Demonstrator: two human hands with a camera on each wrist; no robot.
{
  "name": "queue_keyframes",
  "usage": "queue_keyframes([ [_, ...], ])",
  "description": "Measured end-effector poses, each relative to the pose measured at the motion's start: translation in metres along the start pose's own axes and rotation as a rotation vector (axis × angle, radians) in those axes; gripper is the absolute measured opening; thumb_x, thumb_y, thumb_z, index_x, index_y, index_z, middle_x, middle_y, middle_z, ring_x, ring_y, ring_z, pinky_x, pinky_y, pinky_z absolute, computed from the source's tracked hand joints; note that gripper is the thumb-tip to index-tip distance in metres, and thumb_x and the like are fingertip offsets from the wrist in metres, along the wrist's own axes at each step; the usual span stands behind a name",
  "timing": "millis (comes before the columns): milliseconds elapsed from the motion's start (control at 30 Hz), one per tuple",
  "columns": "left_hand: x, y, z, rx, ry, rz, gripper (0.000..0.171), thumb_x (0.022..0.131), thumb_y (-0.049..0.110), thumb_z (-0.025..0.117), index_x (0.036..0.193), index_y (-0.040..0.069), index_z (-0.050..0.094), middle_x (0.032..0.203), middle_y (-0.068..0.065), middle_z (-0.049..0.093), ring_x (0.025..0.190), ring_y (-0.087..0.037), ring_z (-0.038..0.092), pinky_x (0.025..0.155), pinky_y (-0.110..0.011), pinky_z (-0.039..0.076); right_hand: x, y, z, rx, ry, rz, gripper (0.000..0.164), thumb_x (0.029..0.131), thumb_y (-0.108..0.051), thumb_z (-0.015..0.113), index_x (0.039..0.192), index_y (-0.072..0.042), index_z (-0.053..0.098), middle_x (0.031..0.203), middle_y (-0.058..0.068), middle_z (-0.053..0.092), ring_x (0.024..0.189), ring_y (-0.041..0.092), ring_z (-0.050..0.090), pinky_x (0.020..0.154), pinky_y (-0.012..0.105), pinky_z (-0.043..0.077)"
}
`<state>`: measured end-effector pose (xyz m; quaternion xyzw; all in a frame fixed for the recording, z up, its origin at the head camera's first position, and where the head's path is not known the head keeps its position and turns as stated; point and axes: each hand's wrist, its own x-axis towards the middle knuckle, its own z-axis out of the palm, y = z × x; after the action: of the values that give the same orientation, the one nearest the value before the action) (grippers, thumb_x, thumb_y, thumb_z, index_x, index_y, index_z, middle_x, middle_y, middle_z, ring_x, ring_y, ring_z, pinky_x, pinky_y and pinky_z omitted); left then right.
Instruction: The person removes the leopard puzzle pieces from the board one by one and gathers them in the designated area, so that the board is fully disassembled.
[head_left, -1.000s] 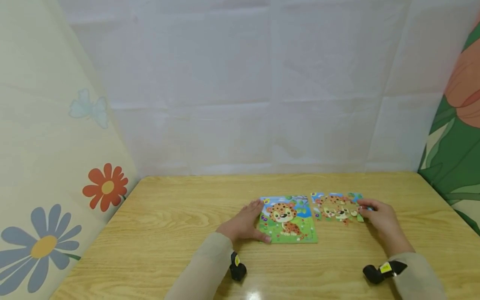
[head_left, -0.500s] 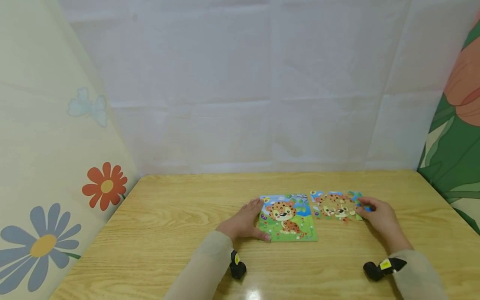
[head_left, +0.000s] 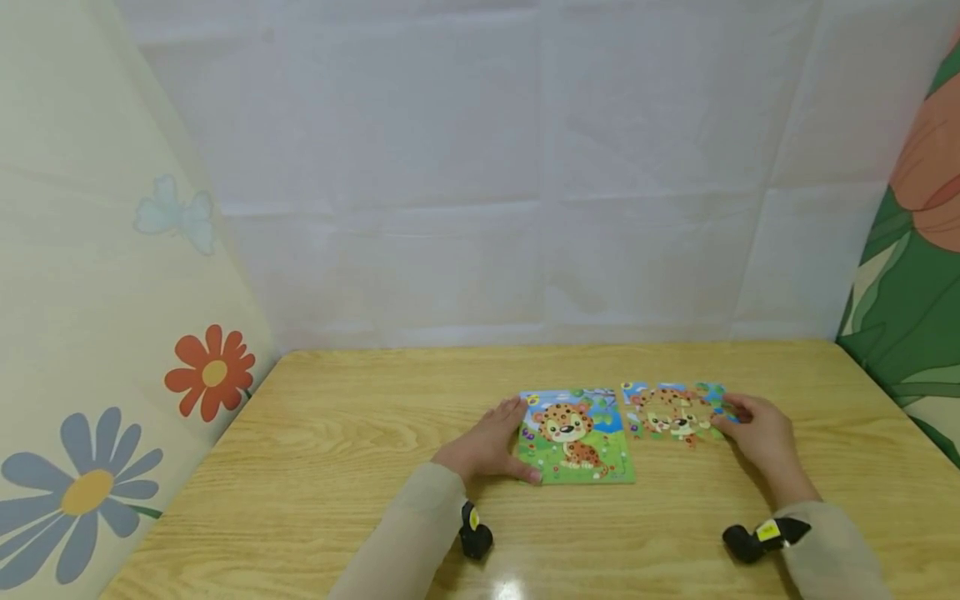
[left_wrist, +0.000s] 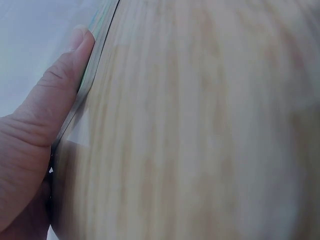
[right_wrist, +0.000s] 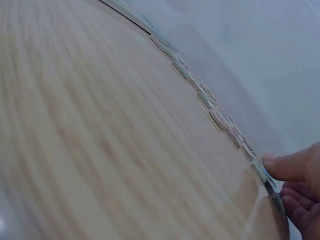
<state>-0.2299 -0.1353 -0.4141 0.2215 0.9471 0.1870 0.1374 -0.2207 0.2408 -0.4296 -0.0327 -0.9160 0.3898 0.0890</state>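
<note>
A square picture board (head_left: 585, 442) shows a spotted leopard cub on green and blue. My left hand (head_left: 487, 446) rests at its left side, fingers along the edge, thumb on the near left corner. In the left wrist view the thumb (left_wrist: 65, 75) presses the board's edge. To the right lies a partly joined jigsaw puzzle (head_left: 667, 408) of the same picture, its near edge uneven. My right hand (head_left: 765, 437) pinches a blue puzzle piece (head_left: 731, 410) at the puzzle's right edge, fingers partly hiding it. The right wrist view shows the thumb (right_wrist: 287, 166) against the puzzle's edge.
The wood-grain table (head_left: 360, 450) carries both. A white cloth (head_left: 540, 183) hangs behind it, with flower-printed panels on the left (head_left: 75, 292) and right (head_left: 915, 275). Black wrist cameras (head_left: 476, 537) sit at both sleeves.
The blue puzzle piece in my right hand has shifted slightly left, against the puzzle's right edge. My left hand and the picture board stay in place.
</note>
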Motion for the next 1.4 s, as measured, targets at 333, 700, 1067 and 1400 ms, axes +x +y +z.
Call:
queue_keyframes([
  [333,-0.002,0.002,-0.002,-0.013,-0.002,-0.002,0.115,0.067,0.050,0.077,0.149,0.004,0.011,0.155,-0.014,0.007,0.143,-0.027,0.005,0.116,-0.043,0.008,-0.003,-0.007,-0.001,0.104,0.041,0.107,0.048,0.094,-0.022,0.053,0.131,0.008,0.044,0.128,0.033,0.044,0.115,0.045,0.044,0.095,0.054,0.041],
  [700,-0.002,0.000,-0.001,0.015,-0.004,0.006,0.116,0.066,0.053,0.076,0.149,0.004,0.011,0.155,-0.013,0.007,0.143,-0.026,0.005,0.116,-0.042,0.008,-0.004,-0.036,0.002,0.213,0.001,0.077,0.045,0.096,-0.022,0.050,0.131,0.006,0.046,0.126,0.028,0.051,0.110,0.034,0.051,0.068,0.008,0.043],
  [1067,0.002,-0.004,0.002,0.039,0.017,0.038,0.118,0.065,0.054,0.077,0.147,0.000,0.012,0.154,-0.016,0.009,0.143,-0.028,0.007,0.116,-0.043,0.009,-0.004,-0.070,0.023,0.287,-0.077,-0.012,0.043,0.096,-0.020,0.051,0.131,0.005,0.048,0.125,0.024,0.053,0.110,0.032,0.052,0.075,0.014,0.047],
  [1400,0.001,-0.002,0.001,0.045,0.006,0.023,0.119,0.065,0.056,0.076,0.148,0.003,0.010,0.155,-0.013,0.007,0.143,-0.026,0.005,0.116,-0.042,0.008,-0.008,-0.091,0.059,0.328,-0.178,-0.149,0.036,0.091,-0.017,0.058,0.122,0.003,0.056,0.114,0.020,0.061,0.098,0.027,0.058,0.076,0.030,0.053],
])
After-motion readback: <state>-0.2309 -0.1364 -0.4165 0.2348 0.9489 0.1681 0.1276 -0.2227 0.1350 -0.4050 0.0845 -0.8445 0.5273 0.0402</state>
